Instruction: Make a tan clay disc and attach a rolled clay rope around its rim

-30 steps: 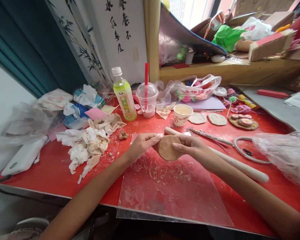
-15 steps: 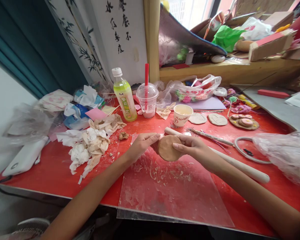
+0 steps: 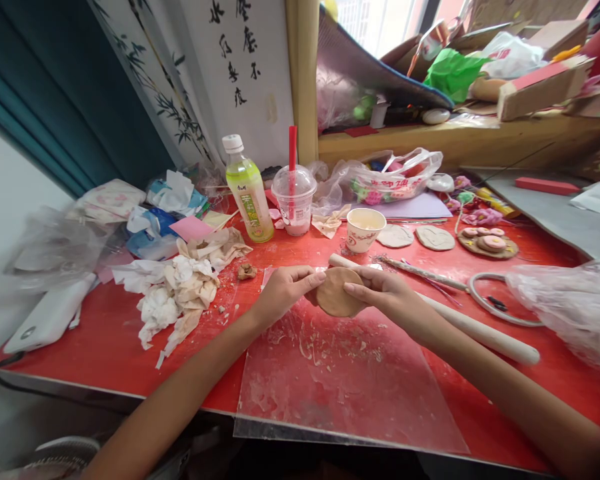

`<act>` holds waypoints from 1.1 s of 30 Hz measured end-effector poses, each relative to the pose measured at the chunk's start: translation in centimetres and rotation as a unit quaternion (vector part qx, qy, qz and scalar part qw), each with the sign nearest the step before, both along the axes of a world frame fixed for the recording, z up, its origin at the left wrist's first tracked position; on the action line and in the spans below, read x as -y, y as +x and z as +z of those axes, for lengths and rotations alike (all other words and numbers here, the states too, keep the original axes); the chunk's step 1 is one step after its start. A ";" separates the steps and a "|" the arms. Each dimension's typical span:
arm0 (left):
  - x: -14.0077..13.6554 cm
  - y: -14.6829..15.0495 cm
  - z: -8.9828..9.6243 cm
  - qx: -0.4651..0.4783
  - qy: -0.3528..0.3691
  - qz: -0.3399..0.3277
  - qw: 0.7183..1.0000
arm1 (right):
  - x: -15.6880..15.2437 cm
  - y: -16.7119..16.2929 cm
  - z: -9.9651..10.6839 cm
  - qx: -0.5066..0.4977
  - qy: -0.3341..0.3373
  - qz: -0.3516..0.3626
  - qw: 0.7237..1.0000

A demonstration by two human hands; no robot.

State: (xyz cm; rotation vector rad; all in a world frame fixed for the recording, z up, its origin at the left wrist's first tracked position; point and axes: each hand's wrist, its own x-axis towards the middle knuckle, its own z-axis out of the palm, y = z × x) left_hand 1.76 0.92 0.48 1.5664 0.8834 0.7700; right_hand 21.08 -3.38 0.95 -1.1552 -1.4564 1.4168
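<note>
A round, flat tan clay disc (image 3: 337, 297) is held up above the clear plastic sheet (image 3: 350, 407). My left hand (image 3: 287, 291) pinches its left edge, thumb along the upper rim. From the right, my right hand (image 3: 380, 287) grips it with the thumb on the face and the fingers behind, out of sight. Behind my right hand and forearm lies a long pale rolling pin (image 3: 485, 330). Clay crumbs are scattered over the sheet, and a small brown clay lump (image 3: 247, 271) sits left of my left hand.
Crumpled tissues (image 3: 180, 287) lie to the left. A green drink bottle (image 3: 250, 193), a lidded cup with a straw (image 3: 294, 200) and a paper cup (image 3: 365, 230) stand behind. Pale clay discs (image 3: 435, 238) and a decorated disc (image 3: 487, 242) are at the back right, a plastic bag (image 3: 575, 307) nearer.
The clay disc has tipped slightly, so its face looks a little shorter and its lower edge sits higher. Both hands keep their grip, the left thumb shifting slightly.
</note>
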 end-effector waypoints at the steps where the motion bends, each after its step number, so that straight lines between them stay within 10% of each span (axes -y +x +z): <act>1: -0.1 0.1 -0.2 0.004 -0.013 0.004 1.000 | 0.0 0.0 -0.1 0.003 0.003 -0.001 1.000; 27: 0.2 0.7 -0.7 0.061 -0.102 0.044 0.992 | -0.5 0.3 -1.1 -0.051 -0.069 0.027 0.996; 33: 0.3 0.6 -0.4 -0.004 -0.075 -0.011 0.997 | -0.5 0.4 -1.6 -0.004 0.021 0.023 0.999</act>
